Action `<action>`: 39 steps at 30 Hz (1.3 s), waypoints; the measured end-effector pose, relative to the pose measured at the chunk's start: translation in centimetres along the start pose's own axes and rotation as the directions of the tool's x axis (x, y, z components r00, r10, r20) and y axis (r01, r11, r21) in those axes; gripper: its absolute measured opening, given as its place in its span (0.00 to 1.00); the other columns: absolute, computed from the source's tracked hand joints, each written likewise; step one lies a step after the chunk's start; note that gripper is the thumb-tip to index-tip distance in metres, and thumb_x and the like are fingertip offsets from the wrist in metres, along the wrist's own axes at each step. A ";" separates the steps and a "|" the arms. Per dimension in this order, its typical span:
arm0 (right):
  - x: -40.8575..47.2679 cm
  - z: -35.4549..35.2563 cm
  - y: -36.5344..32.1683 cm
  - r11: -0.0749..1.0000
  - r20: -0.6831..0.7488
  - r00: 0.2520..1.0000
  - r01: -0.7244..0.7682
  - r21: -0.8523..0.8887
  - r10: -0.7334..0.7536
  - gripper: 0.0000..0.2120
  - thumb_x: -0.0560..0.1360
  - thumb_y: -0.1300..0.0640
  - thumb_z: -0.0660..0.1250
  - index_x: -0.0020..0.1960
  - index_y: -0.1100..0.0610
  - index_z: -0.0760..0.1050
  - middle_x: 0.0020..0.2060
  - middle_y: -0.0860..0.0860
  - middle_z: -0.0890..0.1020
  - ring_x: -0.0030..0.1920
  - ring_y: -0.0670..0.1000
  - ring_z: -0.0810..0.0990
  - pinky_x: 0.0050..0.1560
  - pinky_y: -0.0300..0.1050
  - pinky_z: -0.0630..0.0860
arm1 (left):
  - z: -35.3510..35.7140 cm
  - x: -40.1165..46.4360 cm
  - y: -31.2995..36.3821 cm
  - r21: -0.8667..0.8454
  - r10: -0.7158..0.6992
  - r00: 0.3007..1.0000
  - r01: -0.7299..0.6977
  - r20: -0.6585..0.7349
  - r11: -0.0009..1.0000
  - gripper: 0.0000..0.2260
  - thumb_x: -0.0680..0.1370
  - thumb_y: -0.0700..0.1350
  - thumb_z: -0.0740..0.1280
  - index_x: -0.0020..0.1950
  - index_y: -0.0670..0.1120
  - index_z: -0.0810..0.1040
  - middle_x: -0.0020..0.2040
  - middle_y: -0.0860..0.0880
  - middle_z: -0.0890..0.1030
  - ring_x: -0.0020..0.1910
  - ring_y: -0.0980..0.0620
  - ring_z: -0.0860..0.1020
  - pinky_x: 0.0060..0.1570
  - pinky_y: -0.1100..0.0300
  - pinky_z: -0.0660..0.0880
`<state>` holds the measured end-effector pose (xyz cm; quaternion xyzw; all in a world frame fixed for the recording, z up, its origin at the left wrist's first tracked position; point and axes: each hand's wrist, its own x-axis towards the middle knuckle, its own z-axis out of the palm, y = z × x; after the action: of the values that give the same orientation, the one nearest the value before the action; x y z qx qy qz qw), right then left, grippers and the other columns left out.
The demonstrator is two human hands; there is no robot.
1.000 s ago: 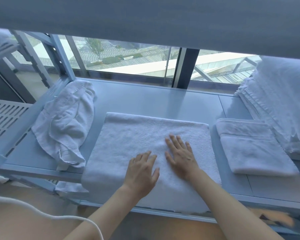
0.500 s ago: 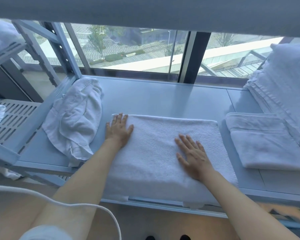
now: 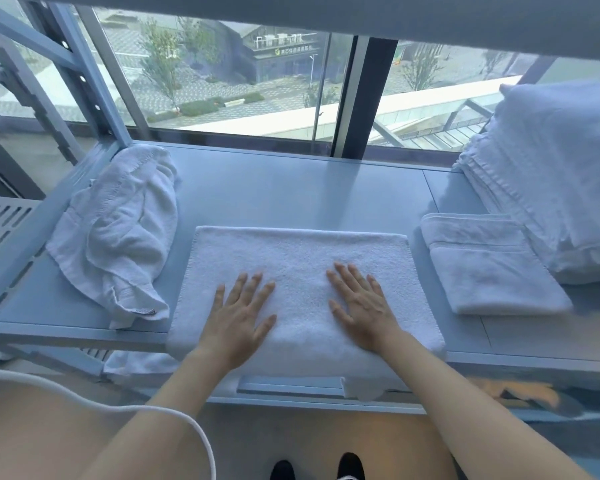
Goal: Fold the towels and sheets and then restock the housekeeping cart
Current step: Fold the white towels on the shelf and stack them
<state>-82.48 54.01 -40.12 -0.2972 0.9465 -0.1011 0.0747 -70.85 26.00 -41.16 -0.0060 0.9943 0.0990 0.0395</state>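
Note:
A white towel (image 3: 302, 258), folded into a rectangle, lies flat in the middle of the pale blue shelf (image 3: 291, 188); its near edge hangs over the shelf's front. My left hand (image 3: 239, 317) lies flat on the towel's near left part, fingers straight and spread. My right hand (image 3: 364, 306) lies flat on its near right part, fingers straight too. A crumpled white cloth (image 3: 118, 237) sits at the left of the shelf. A small folded towel (image 3: 489, 265) lies to the right.
A tall stack of folded white linen (image 3: 561, 178) fills the right end of the shelf. A slotted metal rack (image 3: 0, 220) and frame posts stand at the left. A window runs behind the shelf. A white cable (image 3: 84, 403) crosses the lower left.
My left hand slid back from the towel's far left corner to its near left part. My right hand stayed flat on the right side. The camera tilted up a little.

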 end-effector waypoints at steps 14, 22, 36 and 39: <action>-5.5 1.0 0.1 0.999 -0.002 0.999 -0.032 -0.027 0.032 0.31 0.84 0.36 0.45 0.83 0.40 0.40 0.81 0.38 0.37 0.80 0.43 0.33 0.81 0.54 0.39 | 0.9 -3.6 2.2 0.080 0.054 0.999 -0.054 0.010 0.995 0.31 0.82 0.69 0.40 0.82 0.60 0.35 0.82 0.56 0.33 0.80 0.53 0.30 0.79 0.43 0.37; -6.8 1.0 1.5 0.998 -0.044 0.998 0.053 -0.022 -0.054 0.30 0.84 0.35 0.44 0.84 0.41 0.44 0.82 0.39 0.40 0.82 0.43 0.38 0.81 0.52 0.41 | 1.3 -4.2 2.4 0.075 0.055 0.998 -0.053 -0.020 0.996 0.32 0.82 0.69 0.41 0.83 0.59 0.41 0.84 0.56 0.40 0.82 0.51 0.36 0.80 0.42 0.41; -11.1 0.7 6.6 0.979 -0.005 0.995 0.099 -0.178 -0.101 0.44 0.78 0.28 0.57 0.84 0.44 0.43 0.83 0.43 0.44 0.83 0.48 0.43 0.79 0.56 0.52 | 1.7 -5.2 0.5 0.088 0.143 0.988 -0.138 -0.057 0.987 0.39 0.79 0.69 0.57 0.85 0.55 0.49 0.85 0.53 0.46 0.84 0.48 0.47 0.78 0.39 0.54; -11.1 1.0 6.6 0.971 -0.030 0.993 0.104 -0.216 -0.114 0.43 0.79 0.27 0.55 0.84 0.46 0.44 0.84 0.45 0.45 0.83 0.49 0.45 0.79 0.56 0.53 | 2.0 -6.0 -1.5 0.121 0.104 0.989 -0.091 -0.108 0.988 0.39 0.76 0.67 0.60 0.84 0.51 0.56 0.84 0.50 0.54 0.83 0.44 0.55 0.76 0.37 0.59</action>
<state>-76.92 65.56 -41.79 -0.3528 0.9355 -0.0091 0.0166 -64.64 24.94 -42.94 0.0395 0.9981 0.0423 -0.0221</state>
